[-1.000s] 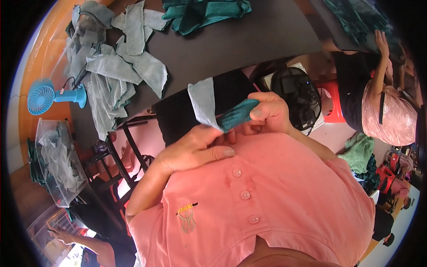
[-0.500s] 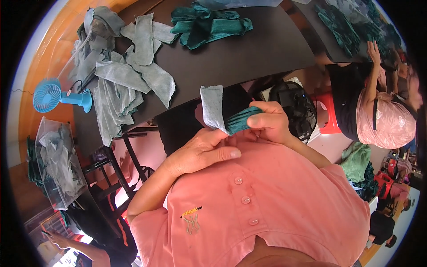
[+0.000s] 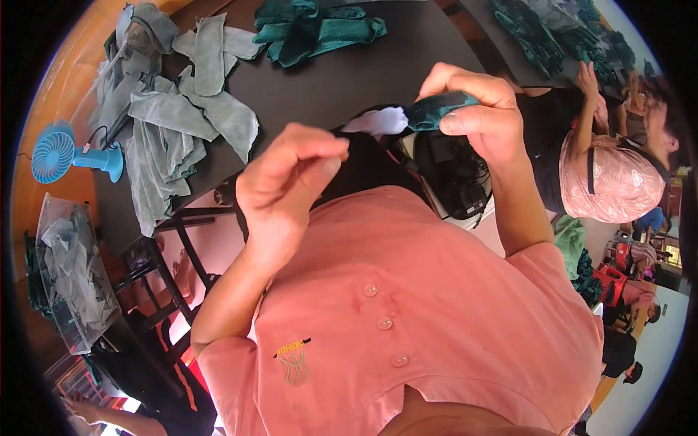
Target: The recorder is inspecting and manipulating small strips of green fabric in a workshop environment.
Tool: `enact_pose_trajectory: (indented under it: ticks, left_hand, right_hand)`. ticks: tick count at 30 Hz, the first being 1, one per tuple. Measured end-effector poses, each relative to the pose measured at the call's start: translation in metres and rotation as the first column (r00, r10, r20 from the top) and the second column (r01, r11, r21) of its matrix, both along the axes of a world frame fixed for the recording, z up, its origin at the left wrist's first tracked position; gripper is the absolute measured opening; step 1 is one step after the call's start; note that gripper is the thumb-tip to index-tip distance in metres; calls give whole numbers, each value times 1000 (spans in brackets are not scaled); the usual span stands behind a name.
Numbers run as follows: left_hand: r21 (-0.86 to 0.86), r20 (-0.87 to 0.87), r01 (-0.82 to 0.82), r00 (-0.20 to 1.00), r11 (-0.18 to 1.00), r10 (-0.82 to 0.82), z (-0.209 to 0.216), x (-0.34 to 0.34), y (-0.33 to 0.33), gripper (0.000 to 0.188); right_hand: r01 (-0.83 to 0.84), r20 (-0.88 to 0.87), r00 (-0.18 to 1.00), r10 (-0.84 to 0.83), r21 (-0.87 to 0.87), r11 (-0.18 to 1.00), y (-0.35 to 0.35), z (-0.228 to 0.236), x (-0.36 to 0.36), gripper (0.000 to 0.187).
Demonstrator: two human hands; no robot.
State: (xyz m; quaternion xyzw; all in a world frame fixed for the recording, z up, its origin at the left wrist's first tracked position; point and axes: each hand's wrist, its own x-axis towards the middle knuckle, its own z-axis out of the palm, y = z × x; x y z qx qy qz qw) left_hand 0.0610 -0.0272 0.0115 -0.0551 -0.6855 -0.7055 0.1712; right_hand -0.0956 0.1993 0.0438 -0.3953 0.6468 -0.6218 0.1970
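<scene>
Right hand risen, pinching green strip; left hand lifted, curled, hold unclear. Shirt: yellow lettering.

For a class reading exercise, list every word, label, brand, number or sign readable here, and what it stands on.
Salmon-pink buttoned cloth shirt: yellow lettering above a tan emblem; wording not copied.
Dark-green and whitish fabric strip: no lettering visible.
Elsewhere: nothing I can read.

The cloth strip is dark green and whitish.
</scene>
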Motion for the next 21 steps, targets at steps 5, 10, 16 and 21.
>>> enact_pose_trajectory:
  ticks: [5, 10, 16, 21]
  left_hand:
    - [359, 371, 16, 915, 933, -158, 23, -21, 21, 23]
    - [537, 407, 52, 858, 842, -313, 12, -38, 17, 25]
    - [704, 285, 120, 856, 701, -432, -5, -46, 12, 13]
    - [753, 271, -32, 925, 658, -265, -11, -46, 16, 15]
  right_hand:
    - [42, 115, 993, -36, -47, 998, -16, 10, 20, 20]
    - [-29, -84, 996, 24, -61, 998, -24, 1, 22, 14]
    - [-80, -317, 947, 49, -84, 993, -28, 0, 22, 27]
    - [-87, -525, 850, 41, -63, 994, -29, -9, 29, 34]
